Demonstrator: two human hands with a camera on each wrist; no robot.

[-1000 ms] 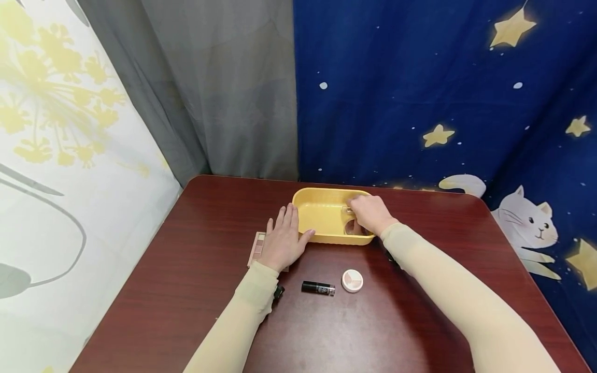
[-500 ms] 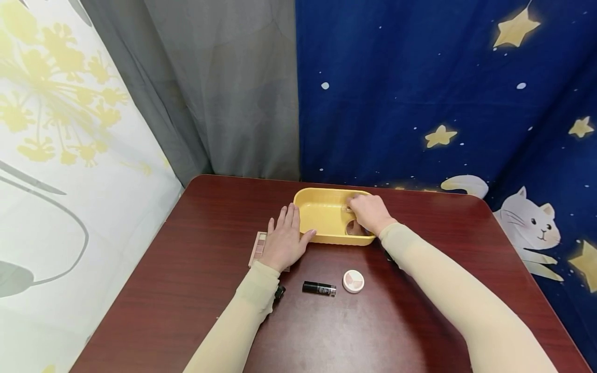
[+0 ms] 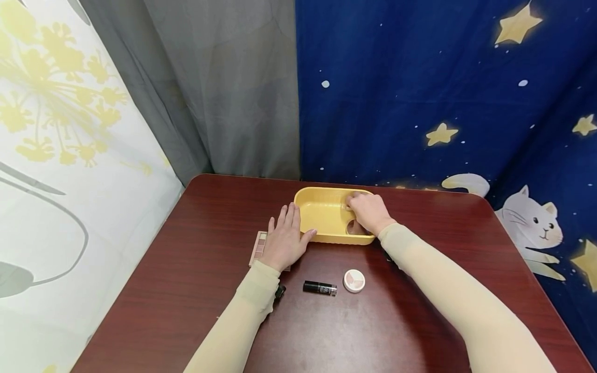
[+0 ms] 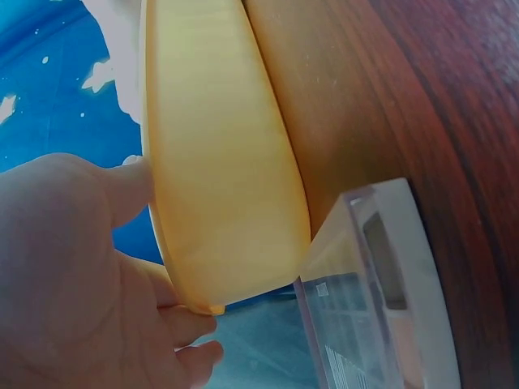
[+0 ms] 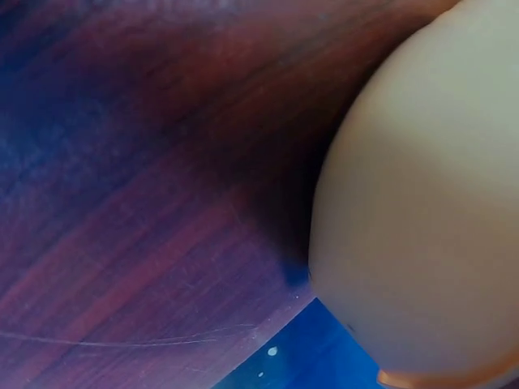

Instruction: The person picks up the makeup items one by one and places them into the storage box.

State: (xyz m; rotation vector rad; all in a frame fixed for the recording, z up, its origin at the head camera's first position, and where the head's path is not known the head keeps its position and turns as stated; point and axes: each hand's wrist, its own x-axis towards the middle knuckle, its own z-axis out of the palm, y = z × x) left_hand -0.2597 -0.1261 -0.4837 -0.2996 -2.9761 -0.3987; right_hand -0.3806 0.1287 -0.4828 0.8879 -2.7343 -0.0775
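Note:
A yellow tray (image 3: pixel 322 220) stands near the table's far edge. My left hand (image 3: pixel 283 241) lies along its left end with straight fingers, touching the rim; the left wrist view shows the tray's outer wall (image 4: pixel 219 146) beside the thumb. Reaching over the right end, my right hand (image 3: pixel 370 212) is curled inside the tray. Its fingers seem to pinch a small clear object (image 3: pixel 346 207), mostly hidden below them. Under that hand a round brown item (image 3: pixel 352 227) lies partly covered. In the right wrist view only the tray's pale wall (image 5: pixel 422 203) shows, no fingers.
Partly beneath the left hand is an eyeshadow palette (image 3: pixel 257 248), its clear lid (image 4: pixel 340 308) visible from the left wrist. In front of the tray lie a black tube (image 3: pixel 319 288) and a round white compact (image 3: pixel 354 281). Curtains hang behind the dark red table (image 3: pixel 219 217).

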